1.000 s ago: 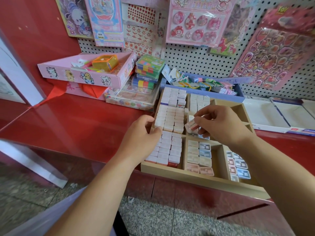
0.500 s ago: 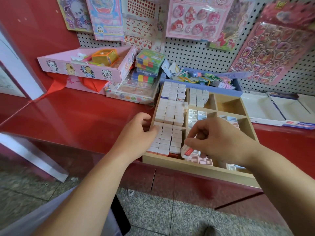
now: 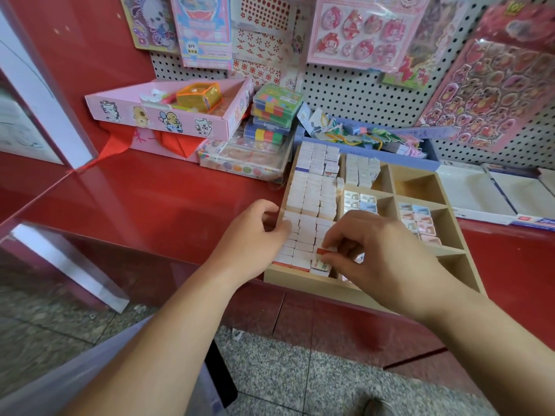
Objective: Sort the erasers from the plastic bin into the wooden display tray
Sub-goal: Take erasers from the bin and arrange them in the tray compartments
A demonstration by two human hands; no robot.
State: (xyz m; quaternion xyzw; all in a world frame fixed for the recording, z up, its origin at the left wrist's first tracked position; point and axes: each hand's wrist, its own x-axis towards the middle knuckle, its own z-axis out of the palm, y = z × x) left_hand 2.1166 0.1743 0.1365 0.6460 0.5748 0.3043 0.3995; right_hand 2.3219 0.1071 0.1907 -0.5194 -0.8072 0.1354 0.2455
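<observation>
Held thing: a small white block eraser with a red end (image 3: 322,264), at the near right corner of the left column of the pale wooden display tray (image 3: 300,278). It touches the packed white erasers (image 3: 312,196).
Right hand: the right hand (image 3: 387,259) reaches in from the right, its fingers (image 3: 333,239) clamped on the eraser from above.
Long axis: it seems to run near to far along the column. The eraser is tilted, red end up and printed end toward the tray's near wall.
Target gap: directly under the fingers, beside the column's right divider.
Left hand: the left hand (image 3: 255,235) grips the tray's left wall, fingertips curled onto the white rows, and steadies the tray on the glossy red desk (image 3: 150,205).
Nearer hand: the right; the left is across the column.
Coming move, judged: push down and level the eraser.
</observation>
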